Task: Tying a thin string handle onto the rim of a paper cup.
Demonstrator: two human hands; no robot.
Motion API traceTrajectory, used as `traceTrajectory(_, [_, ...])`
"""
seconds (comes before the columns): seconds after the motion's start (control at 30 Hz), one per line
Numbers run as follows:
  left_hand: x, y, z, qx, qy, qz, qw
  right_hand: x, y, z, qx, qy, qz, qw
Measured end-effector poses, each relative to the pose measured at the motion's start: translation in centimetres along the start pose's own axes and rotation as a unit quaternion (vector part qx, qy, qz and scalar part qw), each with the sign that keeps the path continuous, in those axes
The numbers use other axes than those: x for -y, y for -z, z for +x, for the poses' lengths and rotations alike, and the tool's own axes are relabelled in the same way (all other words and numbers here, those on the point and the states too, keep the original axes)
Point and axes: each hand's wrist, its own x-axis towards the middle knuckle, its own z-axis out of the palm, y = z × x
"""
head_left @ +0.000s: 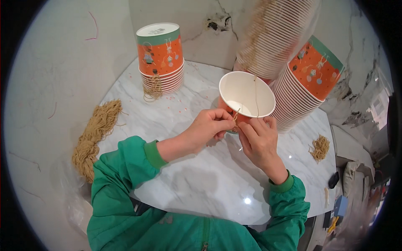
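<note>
Marble-look round worktop (pixel 201 184), white with grey veins, pale wall and floor around it. Paper cup (pixel 246 99), orange outside and white inside, sits tilted near the worktop's middle, mouth facing up toward the camera. Thin tan string (pixel 256 94) runs down across the cup's inside and over its rim. Left hand (pixel 208 127) pinches the string end at the cup's near rim, grip narrow, thumb and forefinger closed on it. Right hand (pixel 258 140) touches the cup's lower side, fingers curled against it and meeting the left fingertips; grip closed on the cup and string, exact hold partly hidden. Both sleeves green.

Just behind the cup, right: long leaning stack of cups (pixel 307 88), another blurred stack (pixel 272 37) above it. Back left: short upright stack (pixel 161 58) with string loops hanging. Left edge: thick tan string bundle (pixel 94 138). Right edge: small string tuft (pixel 320 147).
</note>
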Motion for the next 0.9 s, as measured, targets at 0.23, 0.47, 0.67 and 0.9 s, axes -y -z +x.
traceTrajectory(0.23, [-0.7, -0.9, 0.0, -0.027, 0.013, -0.042, 0.999, 0.2, 0.2, -0.4, 0.004, 0.026, 0.016, 1.000])
traceTrajectory(0.47, [-1.1, -0.7, 0.0, -0.025, 0.028, -0.041, 0.998, 0.6, 0.7, -0.5, 0.011, 0.050, -0.001, 0.999])
traceTrajectory(0.67, [-0.7, -0.7, 0.4, -0.040, 0.027, -0.041, 0.998, 0.6, 0.6, -0.9, 0.020, 0.057, -0.017, 0.998])
traceTrajectory(0.9, [-0.6, -0.2, 0.9, -0.069, 0.032, -0.072, 0.995, 0.3, 0.4, -0.9, -0.014, 0.047, 0.002, 0.999])
